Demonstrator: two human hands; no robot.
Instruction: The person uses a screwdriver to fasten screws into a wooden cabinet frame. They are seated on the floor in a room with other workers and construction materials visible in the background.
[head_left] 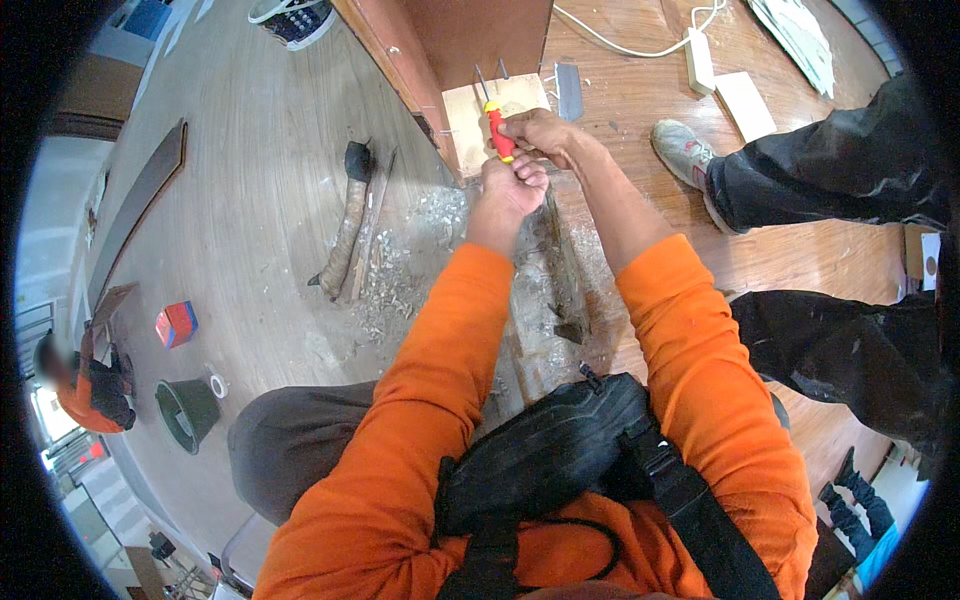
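A red and yellow screwdriver points away from me, its thin shaft reaching over a pale wood piece at the foot of a reddish-brown wooden panel. Around the side of its handle, the fingers of my right hand are closed. My left hand is curled at the handle's butt end, with its fingertips against it. Thin metal pins or screws stick out near the wood piece. A flat grey blade-like piece lies just beyond my right hand.
A hammer with a wrapped handle lies left among wood chips. Further left are a red-blue box and green bucket. A person's shoe stands close on the right, near a white power strip. Another person is far left.
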